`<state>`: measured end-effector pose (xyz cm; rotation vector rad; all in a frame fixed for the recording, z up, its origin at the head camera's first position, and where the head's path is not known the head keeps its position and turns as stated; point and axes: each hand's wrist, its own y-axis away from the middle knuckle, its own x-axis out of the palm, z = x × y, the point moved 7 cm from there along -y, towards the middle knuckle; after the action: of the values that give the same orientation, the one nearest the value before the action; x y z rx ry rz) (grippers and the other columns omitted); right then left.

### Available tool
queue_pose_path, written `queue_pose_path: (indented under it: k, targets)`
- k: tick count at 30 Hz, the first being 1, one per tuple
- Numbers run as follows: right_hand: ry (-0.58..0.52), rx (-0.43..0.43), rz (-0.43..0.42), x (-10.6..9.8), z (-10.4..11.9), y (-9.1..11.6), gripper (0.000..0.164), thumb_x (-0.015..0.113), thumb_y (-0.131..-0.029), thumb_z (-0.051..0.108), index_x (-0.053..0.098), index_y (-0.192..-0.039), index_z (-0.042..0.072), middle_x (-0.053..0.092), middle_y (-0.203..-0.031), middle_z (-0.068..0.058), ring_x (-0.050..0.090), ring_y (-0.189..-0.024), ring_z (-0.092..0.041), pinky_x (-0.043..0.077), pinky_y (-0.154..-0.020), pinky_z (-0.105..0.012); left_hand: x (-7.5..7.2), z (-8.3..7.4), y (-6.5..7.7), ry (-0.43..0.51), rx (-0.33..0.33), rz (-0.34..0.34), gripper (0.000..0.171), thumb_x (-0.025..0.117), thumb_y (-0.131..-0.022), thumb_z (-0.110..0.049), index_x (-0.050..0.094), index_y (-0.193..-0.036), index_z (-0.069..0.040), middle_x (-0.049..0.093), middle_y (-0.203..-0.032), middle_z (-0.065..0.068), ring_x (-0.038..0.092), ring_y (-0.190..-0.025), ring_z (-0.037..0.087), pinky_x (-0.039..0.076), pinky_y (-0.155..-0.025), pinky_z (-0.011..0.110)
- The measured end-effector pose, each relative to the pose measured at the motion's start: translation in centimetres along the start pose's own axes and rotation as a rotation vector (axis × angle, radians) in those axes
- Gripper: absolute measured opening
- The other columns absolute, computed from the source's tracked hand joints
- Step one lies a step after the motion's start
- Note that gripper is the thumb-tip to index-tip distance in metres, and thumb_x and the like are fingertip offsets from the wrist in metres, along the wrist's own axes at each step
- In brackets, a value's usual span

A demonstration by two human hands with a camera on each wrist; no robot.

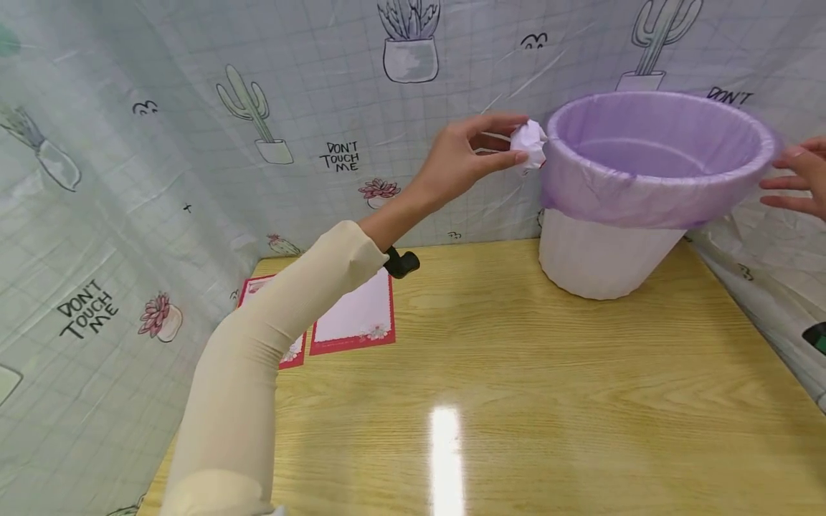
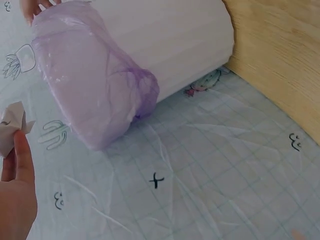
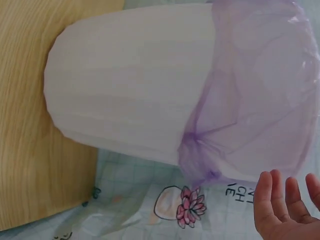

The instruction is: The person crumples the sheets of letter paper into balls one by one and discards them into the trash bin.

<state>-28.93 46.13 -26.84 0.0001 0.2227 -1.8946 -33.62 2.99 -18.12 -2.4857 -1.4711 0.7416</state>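
Note:
Between thumb and fingers my left hand (image 1: 467,150) pinches a crumpled ball of white paper (image 1: 529,145), just left of the bin's rim. The white trash bin (image 1: 596,254) stands upright on the table, lined with a purple plastic bag (image 1: 619,190) folded over its rim. In the left wrist view the paper ball (image 2: 12,127) shows at the left edge, apart from the bag. My right hand (image 1: 803,175), partly cut off by the frame, is beside the bin's right rim. Its fingers are spread and hold nothing; the right wrist view shows this hand (image 3: 287,212) near the bag's edge.
Two red-bordered sheets of paper (image 1: 355,315) lie at the table's back left, partly behind my left sleeve. A wooden table (image 1: 516,373) extends below. Behind and at the sides hangs a curtain (image 1: 310,86) printed with cacti and lettering. A dark object (image 1: 816,337) shows at the right edge.

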Motion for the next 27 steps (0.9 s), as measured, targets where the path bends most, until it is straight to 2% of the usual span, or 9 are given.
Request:
queue_pose_path:
  k: [4,8,12,17,23,27]
  targets:
    - [0.151,-0.11,-0.051,1.0,1.3,1.5,0.015,0.059,-0.103,0.019,0.059,-0.113,0.03,0.055,-0.097,0.019,0.059,-0.063,0.015,0.046,-0.05,-0.004,0.9,-1.2,-0.4,0.045,-0.036,0.005,0.047,0.079,-0.089,-0.006,0.066,-0.135,-0.007,0.069,-0.122,0.005,0.069,-0.105,0.015,0.056,-0.09,0.024]
    - [0.16,-0.097,-0.094,1.6,1.5,2.2,0.019,0.06,-0.103,0.022,0.057,-0.119,0.031,0.053,-0.099,0.017,0.058,-0.062,0.016,0.046,-0.048,-0.005,1.9,-2.2,-1.2,0.018,-0.033,0.028,0.048,0.079,-0.089,-0.007,0.066,-0.135,-0.007,0.069,-0.122,0.005,0.069,-0.105,0.014,0.056,-0.089,0.022]
    - [0.136,-0.054,-0.044,2.3,1.1,2.3,0.029,0.057,-0.104,0.027,0.045,-0.131,0.032,0.05,-0.105,0.017,0.059,-0.065,0.014,0.048,-0.045,-0.009,2.7,-2.7,-2.4,-0.049,-0.016,0.048,0.048,0.08,-0.089,-0.008,0.066,-0.135,-0.008,0.069,-0.123,0.003,0.069,-0.104,0.012,0.055,-0.088,0.019]
    - [0.171,-0.032,0.006,3.2,0.8,2.3,0.04,0.051,-0.107,0.028,0.03,-0.14,0.031,0.043,-0.111,0.015,0.059,-0.07,0.013,0.05,-0.046,-0.011,3.4,-3.3,-3.4,-0.084,-0.002,0.059,0.05,0.08,-0.089,-0.009,0.065,-0.137,-0.009,0.069,-0.124,0.004,0.068,-0.104,0.011,0.054,-0.088,0.017]
    - [0.194,-0.064,0.001,3.3,0.8,2.3,0.038,0.047,-0.109,0.025,0.029,-0.141,0.029,0.045,-0.11,0.014,0.059,-0.07,0.015,0.05,-0.049,-0.009,4.3,-3.8,-4.7,-0.091,-0.002,0.049,0.052,0.08,-0.089,-0.011,0.064,-0.138,-0.011,0.068,-0.125,0.002,0.068,-0.105,0.009,0.052,-0.088,0.014]
    - [0.303,-0.087,-0.077,2.9,0.9,2.5,0.037,0.046,-0.109,0.028,0.033,-0.143,0.03,0.043,-0.105,0.02,0.049,-0.075,0.017,0.046,-0.053,-0.003,4.9,-4.3,-5.7,-0.086,0.016,0.046,0.052,0.08,-0.089,-0.01,0.063,-0.139,-0.01,0.067,-0.126,0.003,0.068,-0.104,0.009,0.052,-0.088,0.013]
